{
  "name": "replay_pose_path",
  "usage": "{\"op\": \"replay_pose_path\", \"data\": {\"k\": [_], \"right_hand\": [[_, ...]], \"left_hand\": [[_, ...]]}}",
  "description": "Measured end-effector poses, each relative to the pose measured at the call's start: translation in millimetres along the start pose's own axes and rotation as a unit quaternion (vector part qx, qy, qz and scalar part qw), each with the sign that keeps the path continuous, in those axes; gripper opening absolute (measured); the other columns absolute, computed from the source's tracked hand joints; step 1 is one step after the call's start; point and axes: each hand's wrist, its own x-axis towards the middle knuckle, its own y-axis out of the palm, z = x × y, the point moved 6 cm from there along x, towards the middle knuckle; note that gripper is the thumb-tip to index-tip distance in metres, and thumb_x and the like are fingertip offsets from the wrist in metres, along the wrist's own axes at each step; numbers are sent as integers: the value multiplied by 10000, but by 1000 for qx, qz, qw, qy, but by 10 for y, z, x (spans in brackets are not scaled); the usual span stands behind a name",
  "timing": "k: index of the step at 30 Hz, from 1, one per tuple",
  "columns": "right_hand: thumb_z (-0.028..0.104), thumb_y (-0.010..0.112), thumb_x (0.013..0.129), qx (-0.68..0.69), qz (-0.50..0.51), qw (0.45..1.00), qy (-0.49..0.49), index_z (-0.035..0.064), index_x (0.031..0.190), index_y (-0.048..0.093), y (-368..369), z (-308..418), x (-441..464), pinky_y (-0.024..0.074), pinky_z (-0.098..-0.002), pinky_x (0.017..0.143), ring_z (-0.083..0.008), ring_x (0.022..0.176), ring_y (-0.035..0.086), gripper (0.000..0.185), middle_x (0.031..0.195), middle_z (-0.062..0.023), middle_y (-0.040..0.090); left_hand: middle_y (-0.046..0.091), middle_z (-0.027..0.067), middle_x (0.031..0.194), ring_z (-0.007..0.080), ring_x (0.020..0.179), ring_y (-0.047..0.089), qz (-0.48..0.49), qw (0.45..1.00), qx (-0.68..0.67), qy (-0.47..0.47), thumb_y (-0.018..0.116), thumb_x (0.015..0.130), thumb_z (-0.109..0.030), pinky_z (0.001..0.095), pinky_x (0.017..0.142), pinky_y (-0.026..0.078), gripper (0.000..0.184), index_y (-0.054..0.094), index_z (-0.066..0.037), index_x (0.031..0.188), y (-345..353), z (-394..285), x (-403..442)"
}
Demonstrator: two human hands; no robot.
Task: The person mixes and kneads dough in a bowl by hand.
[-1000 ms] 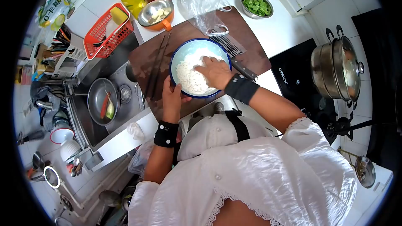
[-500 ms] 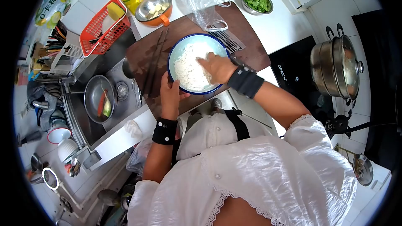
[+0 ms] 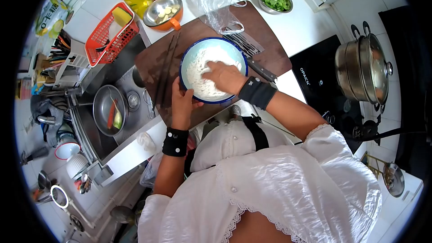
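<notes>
A blue-rimmed bowl (image 3: 245,68) sits on the brown cutting board (image 3: 270,45), with white flour (image 3: 198,69) inside. My left hand (image 3: 182,105) grips the bowl's near-left side, its fingers at the rim and outer wall. Inside the bowl is my right hand (image 3: 225,78), fingers spread and touching the flour; some fingertips are hard to make out against it. Both wrists wear dark bands. Just right of the bowl lies a knife (image 3: 263,70), its handle showing and its blade partly hidden. Two dark chopsticks (image 3: 164,69) rest to the left.
A clear plastic bag (image 3: 213,6) lies at the board's back edge. Behind stand a bowl of garlic (image 3: 177,18) and a bowl of chopped greens (image 3: 274,1). At left are a red basket (image 3: 96,47) and a sink (image 3: 85,130) holding a pan (image 3: 98,117). A steamer pot (image 3: 355,72) stands right.
My right hand has moved slightly left and down through the flour, its fingers more spread. My left hand stays on the bowl. The view has shifted a little.
</notes>
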Motion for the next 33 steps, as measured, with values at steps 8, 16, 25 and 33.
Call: {"op": "replay_pose_path", "data": {"k": [8, 16, 25, 33], "right_hand": [[186, 640, 641, -3, -45, 998, 53, 100, 1079, 527, 65, -53, 66, 394, -389, 876, -380, 1065, 418, 460, 1194, -157, 422], [94, 625, 648, 32, -143, 974, 174, 78, 1058, 542, -227, -243, -583, 399, -369, 853, -339, 1029, 443, 419, 1181, -188, 419], [164, 628, 660, 14, -103, 952, 289, 96, 1013, 583, -496, 44, -2013, 415, -390, 828, -318, 1052, 432, 362, 1195, -148, 421], [140, 647, 652, 34, -273, 890, 363, 95, 996, 592, -437, 146, -3504, 448, -364, 813, -334, 1110, 402, 351, 1242, -141, 376]], "left_hand": [[507, 105, 1016, 186, 735, 579, 90, 992, -37, -75, 380, 720, -51, 287, 551, 530, 550, 281, -112, 1257, 72, 49, 123], [425, 163, 1168, 261, 926, 559, 169, 984, 34, -34, 355, 687, -20, 306, 594, 550, 629, 218, -82, 1298, 461, -43, -115], [473, 128, 1113, 232, 878, 568, 344, 930, 113, -70, 393, 729, -41, 314, 615, 534, 547, 272, -77, 1262, 1296, 156, -822], [482, 133, 1099, 223, 812, 583, 453, 860, 227, -54, 369, 708, -41, 286, 515, 535, 555, 278, -85, 1253, 2333, 643, -1961]]}}
